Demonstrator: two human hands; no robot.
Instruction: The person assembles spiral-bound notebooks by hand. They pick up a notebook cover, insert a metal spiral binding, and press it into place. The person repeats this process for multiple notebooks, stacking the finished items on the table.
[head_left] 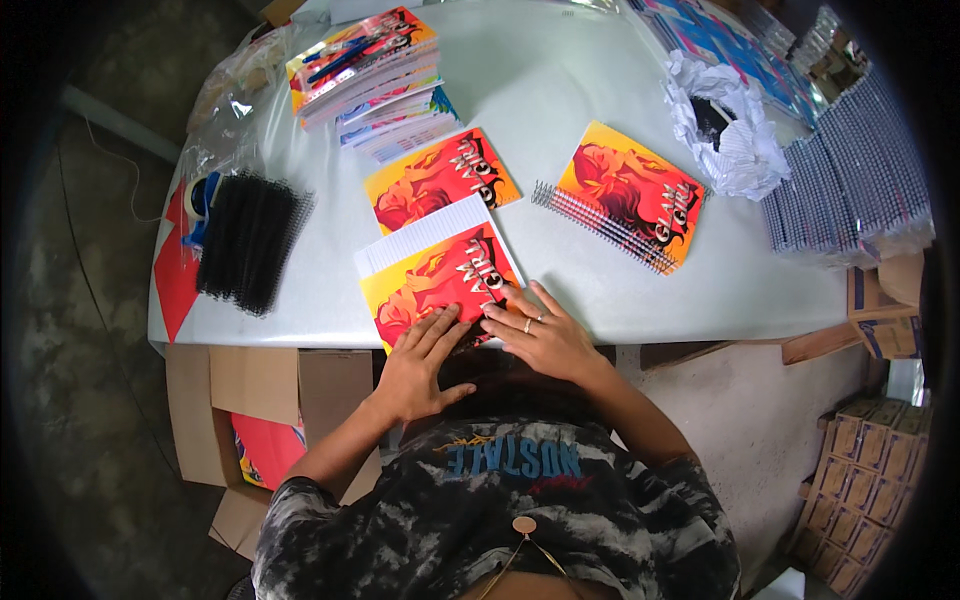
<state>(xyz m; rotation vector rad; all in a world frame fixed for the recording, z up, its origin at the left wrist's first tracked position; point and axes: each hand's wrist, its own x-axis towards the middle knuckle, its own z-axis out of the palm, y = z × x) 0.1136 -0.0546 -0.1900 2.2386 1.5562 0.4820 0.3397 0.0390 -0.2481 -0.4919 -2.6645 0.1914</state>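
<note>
Our left hand [420,360] and right hand [540,335] lie flat, fingers spread, on the cover [440,280]; uneven pressing could shift it off its pages [420,235].

Small brown cartons [868,470] stand stacked in rows at the lower right, on the floor. A larger brown box [885,305] sits just under the table's right edge. Open cardboard boxes [255,400] lie under the table's left end — one holds something red [268,448].
</note>
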